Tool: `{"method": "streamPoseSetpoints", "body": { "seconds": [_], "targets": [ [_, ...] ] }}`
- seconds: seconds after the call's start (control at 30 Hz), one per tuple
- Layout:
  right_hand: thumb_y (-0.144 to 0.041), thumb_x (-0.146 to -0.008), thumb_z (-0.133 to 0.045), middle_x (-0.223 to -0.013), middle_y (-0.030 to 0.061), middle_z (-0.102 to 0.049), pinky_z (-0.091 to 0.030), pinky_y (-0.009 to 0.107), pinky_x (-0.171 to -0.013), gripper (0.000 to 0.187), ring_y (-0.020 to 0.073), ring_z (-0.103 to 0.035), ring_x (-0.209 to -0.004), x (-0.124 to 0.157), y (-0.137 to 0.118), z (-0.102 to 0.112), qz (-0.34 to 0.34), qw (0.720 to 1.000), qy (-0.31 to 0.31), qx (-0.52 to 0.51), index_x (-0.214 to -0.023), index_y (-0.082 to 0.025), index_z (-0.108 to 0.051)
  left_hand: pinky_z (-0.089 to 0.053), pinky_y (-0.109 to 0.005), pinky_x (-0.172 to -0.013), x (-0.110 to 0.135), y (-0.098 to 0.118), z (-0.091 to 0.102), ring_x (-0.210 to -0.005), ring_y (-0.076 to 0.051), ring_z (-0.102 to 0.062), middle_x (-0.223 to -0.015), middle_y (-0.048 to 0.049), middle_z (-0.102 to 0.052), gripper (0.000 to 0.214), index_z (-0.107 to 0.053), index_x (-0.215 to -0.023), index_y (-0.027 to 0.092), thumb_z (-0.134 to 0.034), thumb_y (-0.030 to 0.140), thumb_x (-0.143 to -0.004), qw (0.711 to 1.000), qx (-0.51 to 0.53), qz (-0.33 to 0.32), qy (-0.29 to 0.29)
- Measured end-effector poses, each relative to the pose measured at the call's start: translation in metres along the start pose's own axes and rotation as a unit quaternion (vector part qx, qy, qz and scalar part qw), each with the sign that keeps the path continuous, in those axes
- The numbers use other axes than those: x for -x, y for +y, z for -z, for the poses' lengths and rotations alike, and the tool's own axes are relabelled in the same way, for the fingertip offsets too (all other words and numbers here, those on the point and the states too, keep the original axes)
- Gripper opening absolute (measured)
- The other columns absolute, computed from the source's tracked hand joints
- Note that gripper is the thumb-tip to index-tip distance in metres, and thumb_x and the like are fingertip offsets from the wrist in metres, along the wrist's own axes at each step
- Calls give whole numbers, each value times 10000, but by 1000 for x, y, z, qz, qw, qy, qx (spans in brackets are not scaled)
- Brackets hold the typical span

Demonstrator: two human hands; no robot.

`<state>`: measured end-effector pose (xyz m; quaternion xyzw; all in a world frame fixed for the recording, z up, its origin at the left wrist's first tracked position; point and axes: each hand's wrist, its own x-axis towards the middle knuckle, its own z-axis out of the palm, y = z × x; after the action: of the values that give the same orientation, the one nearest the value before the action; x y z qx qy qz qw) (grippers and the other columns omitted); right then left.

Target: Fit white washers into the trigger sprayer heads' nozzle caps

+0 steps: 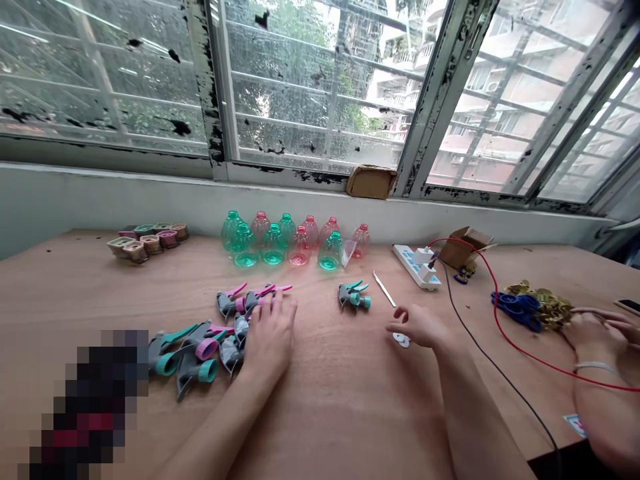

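Grey spray trigger heads [200, 353]: a loose heap with pink or teal collars and levers, lying near and left of middle on the wooden worktop [340, 400].
Left hand [267, 337]: laid palm down on the right end of the heap, fingers spread flat over the heads; grip wide, closed on nothing.
Right hand [417, 327]: right of middle, curled low, fingertips at a small white disc [401, 341] lying on the wood; grip narrow, and I cannot tell whether it pinches the disc or only touches it.
Lone trigger head [354, 295]: teal and grey, apart from the heap, between the two hands and a little farther off.
Metal strip [384, 289]: thin, just right of the lone head, untouched.
Bottles [295, 243]: clear teal and pink ones clustered at the far edge of the worktop, every neck bare.
Progress: as things lie, no head sits on any bottle; heap and bottles are well apart, all pieces separate.
Far left: a cluster of small pots [147, 241].
Far right: power strip [416, 265], open cardboard box [463, 248], red wire [500, 327] and black cable [480, 353] trailing nearward.
Co-worker's hands [595, 330]: at the right edge, beside blue and gold pieces [530, 308].
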<state>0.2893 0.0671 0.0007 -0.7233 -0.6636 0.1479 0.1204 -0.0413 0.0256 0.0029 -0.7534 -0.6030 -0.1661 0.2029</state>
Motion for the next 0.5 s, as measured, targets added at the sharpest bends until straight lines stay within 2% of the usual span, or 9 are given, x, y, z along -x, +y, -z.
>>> {"method": "streamPoseSetpoints", "body": {
  "seconds": [0.07,0.17,0.27,0.37,0.5],
  "targets": [
    [-420,-646,-759,-870,64,-700,-413,249,-573,357,195,-640,-751,2,12,6,-3,999,-46,-23,-895,-175,-688,-370,-494,-945,-2,-6,3,-1241,-376,-399,-1398,-196,-444,467,-524,-1305,162,-495,189,-839,998,-35,42,-15],
    [-324,-576,-805,-846,55,-697,-412,226,-549,394,176,-633,-719,4,18,11,-1,995,-82,-51,-914,-162,-685,-414,-480,-836,-5,-18,5,-1118,-375,-477,-1288,-194,-532,415,-553,-1258,166,-476,256,-860,993,-66,82,-56],
    [-234,-546,-801,-844,51,-684,-407,217,-523,422,160,-618,-674,3,16,11,-10,993,-101,-52,-943,-164,-679,-424,-431,-766,-9,-27,5,-1032,-335,-517,-1181,-161,-600,410,-544,-1268,179,-403,176,-883,990,-79,83,-80],
    [-188,-546,-778,-838,54,-674,-393,214,-491,373,152,-608,-630,-1,12,7,-22,993,-110,-42,-907,-173,-686,-415,-398,-723,-11,-31,6,-993,-313,-531,-1122,-134,-632,440,-555,-1260,202,-340,94,-891,991,-82,70,-73],
    [-166,-598,-727,-799,44,-670,-385,205,-489,220,141,-608,-621,-7,13,0,-12,992,-115,-55,-813,-164,-676,-406,-424,-736,-13,-33,8,-967,-329,-529,-1025,-123,-663,384,-608,-1191,200,-379,119,-893,994,-85,56,-28]
  ]
}}
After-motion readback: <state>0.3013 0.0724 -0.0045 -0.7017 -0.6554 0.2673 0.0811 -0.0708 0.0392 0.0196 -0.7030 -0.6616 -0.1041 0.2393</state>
